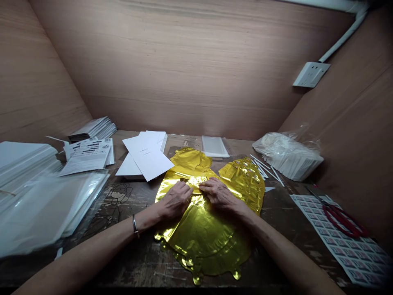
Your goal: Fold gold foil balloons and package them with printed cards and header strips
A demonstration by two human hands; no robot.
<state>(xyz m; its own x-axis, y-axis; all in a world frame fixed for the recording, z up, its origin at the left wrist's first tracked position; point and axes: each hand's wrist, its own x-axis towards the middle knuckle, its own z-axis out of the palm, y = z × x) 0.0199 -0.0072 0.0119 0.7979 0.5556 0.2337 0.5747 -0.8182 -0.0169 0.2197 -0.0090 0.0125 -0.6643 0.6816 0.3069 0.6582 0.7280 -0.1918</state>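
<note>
Several crinkled gold foil sheets (pixel 211 233), glossy, round-edged and tabbed, are spread on the scuffed wooden table (pixel 138 258), pinched by the left hand (pixel 175 200) and right hand (pixel 220 194), close together.

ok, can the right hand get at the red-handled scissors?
Probably yes: the red-handled scissors lie over the printed sheet, handles uncovered, on that side. But the right hand is on the gold foil, so it'd need freeing.

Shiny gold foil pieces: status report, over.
Left bare hand, right bare hand: both touching shiny gold foil pieces, grip unclear. Foil spread on dark wooden table. White rectangular paper sheets close at left; hands unobstructed.
</note>
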